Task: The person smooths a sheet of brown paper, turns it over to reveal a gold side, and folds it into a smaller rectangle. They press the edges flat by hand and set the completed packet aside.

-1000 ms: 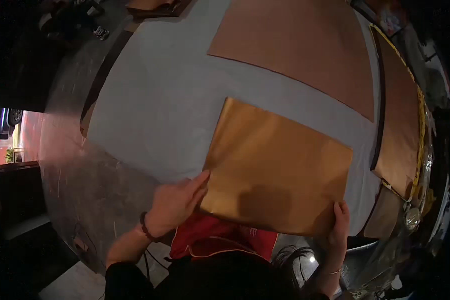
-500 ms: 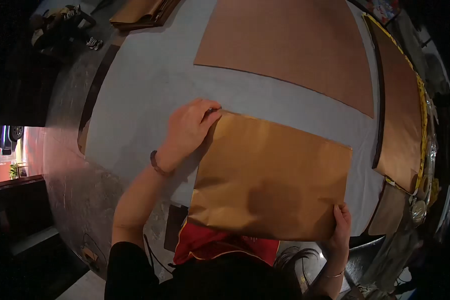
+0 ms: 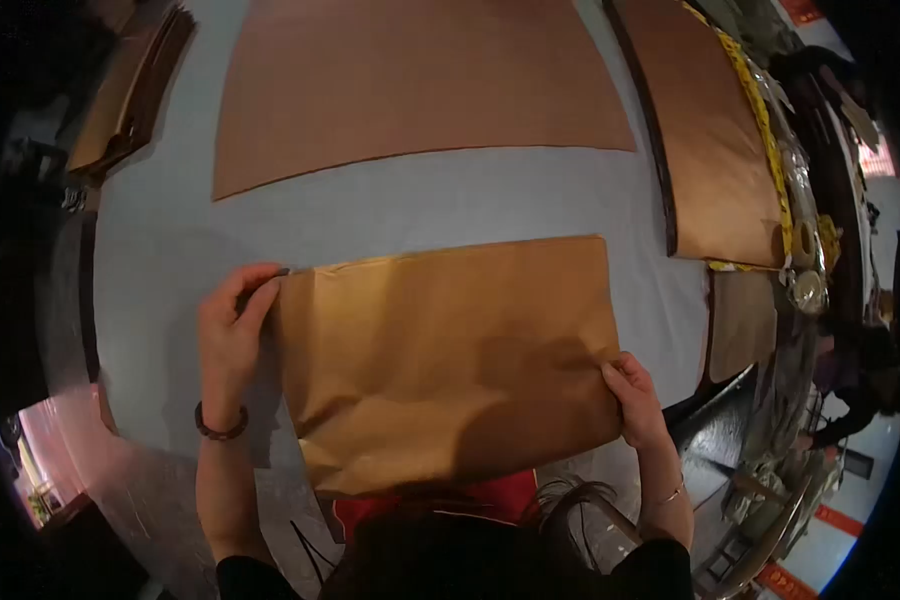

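A sheet of brown kraft paper (image 3: pixel 450 350) spans the space in front of my body, creased near its left end and darkened by shadows. My left hand (image 3: pixel 232 325) pinches its upper left corner between thumb and fingers; a dark bead bracelet circles that wrist. At the right edge, below the upper corner, my right hand (image 3: pixel 634 398) grips the paper with the thumb on top. Beyond it, a large flat brown sheet (image 3: pixel 425 85) lies on the grey-covered table (image 3: pixel 420 200). Part of a red apron (image 3: pixel 500 497) shows beneath the paper's lower edge.
A stack of brown sheets (image 3: pixel 135 95) sits at the table's far left. On the right lies another brown stack (image 3: pixel 715 140) edged with yellow tape, beside a roll of clear tape (image 3: pixel 808 292). Another person (image 3: pixel 855 400) is at the far right.
The view has turned to the right, so the table and sheets appear rotated and shifted left. Both hands keep hold of the kraft paper, whose top edge now slopes up to the right.
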`<action>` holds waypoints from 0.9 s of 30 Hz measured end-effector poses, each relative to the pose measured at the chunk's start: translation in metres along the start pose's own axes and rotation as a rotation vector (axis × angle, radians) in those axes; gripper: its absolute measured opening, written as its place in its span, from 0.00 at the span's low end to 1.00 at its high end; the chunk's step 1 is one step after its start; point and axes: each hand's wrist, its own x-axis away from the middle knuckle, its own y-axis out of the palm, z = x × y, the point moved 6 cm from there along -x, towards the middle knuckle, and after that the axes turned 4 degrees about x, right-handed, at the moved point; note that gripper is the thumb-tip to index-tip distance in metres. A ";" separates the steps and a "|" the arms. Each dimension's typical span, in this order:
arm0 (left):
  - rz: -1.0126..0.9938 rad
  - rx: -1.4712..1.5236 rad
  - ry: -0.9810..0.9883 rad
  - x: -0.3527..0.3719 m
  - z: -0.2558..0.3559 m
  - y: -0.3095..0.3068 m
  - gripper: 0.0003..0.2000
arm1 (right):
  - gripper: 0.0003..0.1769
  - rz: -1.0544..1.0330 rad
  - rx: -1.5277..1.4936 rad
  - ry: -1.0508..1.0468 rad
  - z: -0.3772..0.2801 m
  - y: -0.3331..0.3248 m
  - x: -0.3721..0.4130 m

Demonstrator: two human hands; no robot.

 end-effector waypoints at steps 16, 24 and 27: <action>0.138 -0.513 0.471 0.011 0.014 0.018 0.06 | 0.13 -0.065 -0.125 0.037 0.000 0.006 0.003; 0.157 -0.629 0.539 0.015 0.018 0.025 0.07 | 0.19 0.008 0.134 -0.093 0.000 -0.006 0.004; 0.179 -0.683 0.571 0.016 0.014 0.025 0.08 | 0.19 -0.008 0.132 -0.134 -0.002 -0.005 0.004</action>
